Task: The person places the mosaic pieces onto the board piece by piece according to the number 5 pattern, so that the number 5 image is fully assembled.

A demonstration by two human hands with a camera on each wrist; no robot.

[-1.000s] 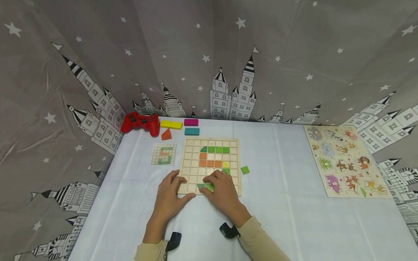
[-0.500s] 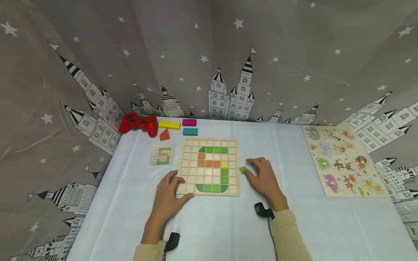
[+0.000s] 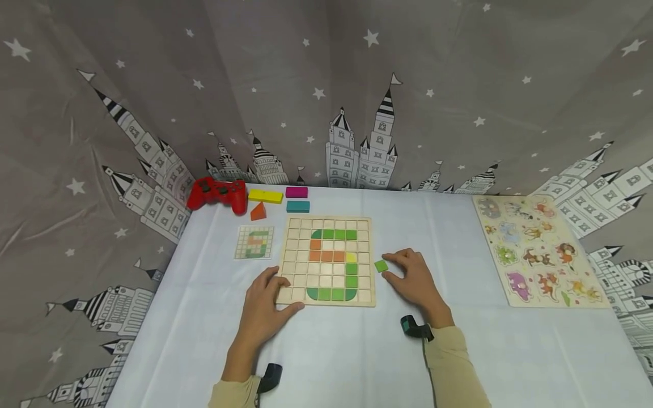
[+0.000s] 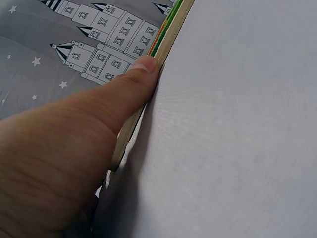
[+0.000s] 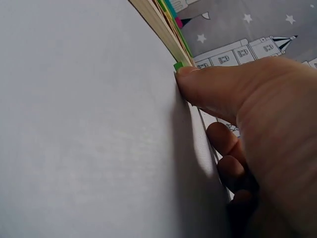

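A wooden grid board [image 3: 298, 249] lies mid-table on the white cloth, with green, orange and yellow tiles set in it forming a curved figure. My left hand [image 3: 279, 291] rests on its near left corner. In the left wrist view the thumb [image 4: 142, 70] lies against the board's edge [image 4: 166, 42]. Just right of the board, my right hand [image 3: 390, 266] pinches a loose green square tile [image 3: 381, 265] between thumb and forefinger. The right wrist view shows the thumb [image 5: 208, 84] touching that tile [image 5: 178, 66] on the cloth.
A small pattern card [image 3: 254, 242] lies left of the board. Behind it are a red game controller [image 3: 218, 192], a yellow block [image 3: 265, 196], a magenta block [image 3: 297, 192], a teal block [image 3: 298, 206] and an orange wedge [image 3: 258, 211]. An animal peg puzzle [image 3: 541, 252] lies at the right. A star-and-castle curtain surrounds the table.
My right hand left the board's bottom row, where green tiles now sit, and went right to the loose green tile, closing its fingers on it. The left hand stayed put.
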